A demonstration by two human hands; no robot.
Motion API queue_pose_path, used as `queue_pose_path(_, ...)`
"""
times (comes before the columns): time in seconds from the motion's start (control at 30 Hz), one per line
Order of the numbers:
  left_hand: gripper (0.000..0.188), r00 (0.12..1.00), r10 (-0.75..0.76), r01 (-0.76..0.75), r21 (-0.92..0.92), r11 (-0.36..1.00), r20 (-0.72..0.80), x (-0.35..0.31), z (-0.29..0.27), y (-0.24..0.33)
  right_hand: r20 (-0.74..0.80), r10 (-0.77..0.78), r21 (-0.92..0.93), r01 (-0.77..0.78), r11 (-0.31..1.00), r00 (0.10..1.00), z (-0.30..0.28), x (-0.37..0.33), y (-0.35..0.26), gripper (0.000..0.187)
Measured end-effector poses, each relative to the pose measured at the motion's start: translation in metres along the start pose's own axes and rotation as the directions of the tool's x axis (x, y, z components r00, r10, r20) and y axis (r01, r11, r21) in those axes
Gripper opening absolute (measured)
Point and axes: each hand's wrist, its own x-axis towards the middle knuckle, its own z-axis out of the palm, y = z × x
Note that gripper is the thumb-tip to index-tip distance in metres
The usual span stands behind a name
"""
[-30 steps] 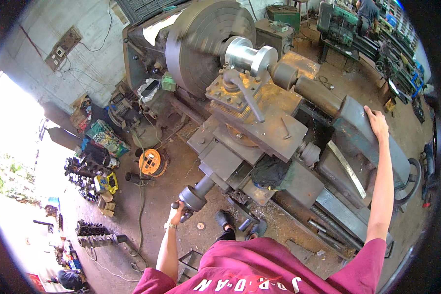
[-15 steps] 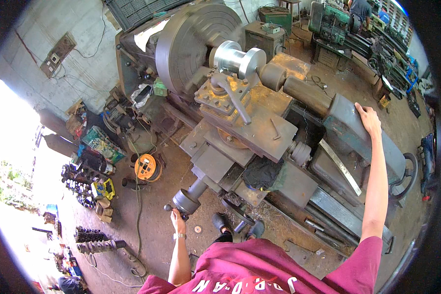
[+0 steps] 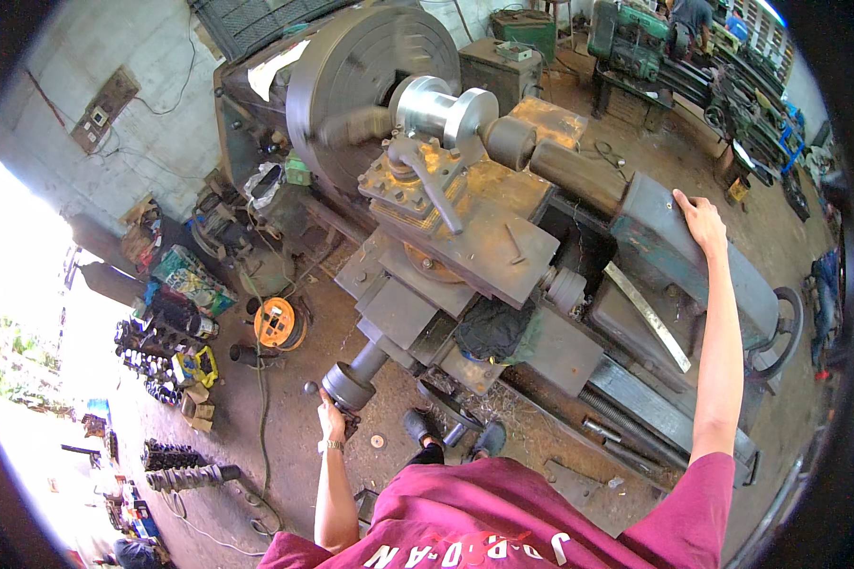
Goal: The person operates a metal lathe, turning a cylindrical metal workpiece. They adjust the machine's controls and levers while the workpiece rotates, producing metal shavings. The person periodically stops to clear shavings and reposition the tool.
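My left hand (image 3: 332, 417) is closed on the crank handle at the grey hub (image 3: 348, 386) of the lathe's cross slide. A ball knob (image 3: 311, 388) sticks out beside my fingers, which partly hide the handle. My right hand (image 3: 700, 223) lies with fingers stretched out on top of the grey tailstock (image 3: 678, 218). Between chuck and tailstock sits a shiny flanged metal workpiece (image 3: 434, 106). The large round chuck (image 3: 370, 90) looks smeared, as if turning. Close to the workpiece stands the tool post (image 3: 413, 175) with its clamping lever (image 3: 438, 201).
A hex key (image 3: 514, 245) and a dark cloth (image 3: 493, 330) lie on the carriage. The tailstock handwheel (image 3: 778, 332) is at the right. An orange cable reel (image 3: 277, 323) and crankshafts (image 3: 185, 474) lie on the floor at left. Another person (image 3: 693, 19) stands by a far green machine.
The whole view has shifted slightly. My left hand and the ball knob have moved up a little around the hub. My right hand keeps its place on the tailstock.
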Motion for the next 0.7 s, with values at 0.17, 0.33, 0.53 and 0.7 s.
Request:
queue_pose_path(0.17,0.056,0.939,0.325,-0.324,0.029,0.946,-0.111,-0.020,0.000,-0.020,0.009,0.000,0.011,-0.001,1.000,1.000,-0.001,-0.001,0.001,0.070)
queue_pose_path(0.33,0.101,0.836,0.539,-0.547,0.232,0.804,0.100,-0.051,-0.006,-0.021,0.008,0.002,0.005,-0.002,1.000,1.000,0.001,0.002,0.003,0.072)
queue_pose_path(0.53,0.128,0.851,0.494,-0.473,0.670,0.572,0.179,-0.062,0.001,-0.009,-0.001,0.000,-0.001,0.000,1.000,1.000,0.002,0.001,0.004,0.073)
queue_pose_path(0.7,0.124,0.900,0.403,-0.346,0.835,0.428,0.166,-0.048,0.004,-0.018,0.022,-0.016,0.009,0.016,1.000,1.000,-0.002,-0.002,0.001,0.072)
